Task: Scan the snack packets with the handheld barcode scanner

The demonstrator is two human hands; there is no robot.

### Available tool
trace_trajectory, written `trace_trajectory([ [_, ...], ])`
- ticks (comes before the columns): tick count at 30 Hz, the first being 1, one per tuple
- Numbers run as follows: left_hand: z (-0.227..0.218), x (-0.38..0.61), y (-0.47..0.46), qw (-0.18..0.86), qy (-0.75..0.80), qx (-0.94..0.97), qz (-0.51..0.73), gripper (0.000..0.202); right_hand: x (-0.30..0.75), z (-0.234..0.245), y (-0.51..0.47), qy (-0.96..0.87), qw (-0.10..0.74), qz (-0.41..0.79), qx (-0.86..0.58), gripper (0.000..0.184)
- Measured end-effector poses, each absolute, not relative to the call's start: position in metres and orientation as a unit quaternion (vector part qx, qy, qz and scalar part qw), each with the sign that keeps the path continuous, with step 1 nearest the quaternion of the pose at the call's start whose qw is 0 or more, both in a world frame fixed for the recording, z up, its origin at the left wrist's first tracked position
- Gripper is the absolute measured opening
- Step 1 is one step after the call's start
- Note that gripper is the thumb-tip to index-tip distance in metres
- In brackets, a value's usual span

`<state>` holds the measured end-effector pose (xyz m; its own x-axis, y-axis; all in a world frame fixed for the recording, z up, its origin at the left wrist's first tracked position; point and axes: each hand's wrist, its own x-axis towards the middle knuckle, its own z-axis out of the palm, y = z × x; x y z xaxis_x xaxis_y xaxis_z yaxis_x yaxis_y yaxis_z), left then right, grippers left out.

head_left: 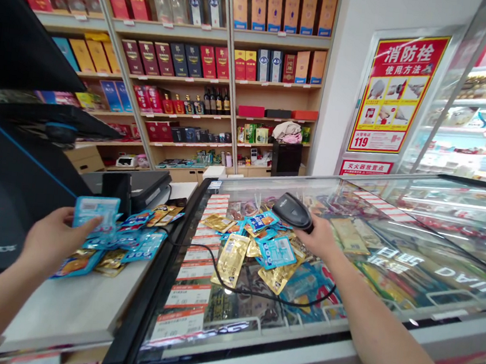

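Over the glass lid (431,248) of a shop chest freezer, the right hand (317,237) gripped a black handheld barcode scanner (292,211), fingers closed round its rear end; the scanner's long axis ran up and to the left from the hand, its nose pointing away from the person and angled down toward the lid; most of its body stood forward of the grip, clear of the glass; the right forearm reached in from the lower right corner, stretched out above the freezer. Below the scanner lay a scattered pile of gold foil sachets (231,260) and blue sachets (272,252) on the lid; a black cable (252,294) looped across them toward the counter. To the left, the left hand (52,240) was raised over a white counter (69,308), pinching a blue sachet (96,216) between thumb and fingers; that sachet stood nearly upright, its flat face toward the person, just above a heap of mixed sachets (132,243) on the counter; the left forearm came in from the lower left edge. Beyond both hands stood wooden shelves (175,79) of boxed liquor.
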<state>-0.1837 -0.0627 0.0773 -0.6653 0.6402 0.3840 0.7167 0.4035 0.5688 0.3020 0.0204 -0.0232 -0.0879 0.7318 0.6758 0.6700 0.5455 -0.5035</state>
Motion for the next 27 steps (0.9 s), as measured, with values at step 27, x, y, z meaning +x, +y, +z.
trace_trajectory([
  [27,-0.051,0.041,-0.006,-0.411,-0.465,-0.350,-0.702,0.033,0.270,-0.015,0.000,-0.826,0.399,0.247,-0.311,0.021],
])
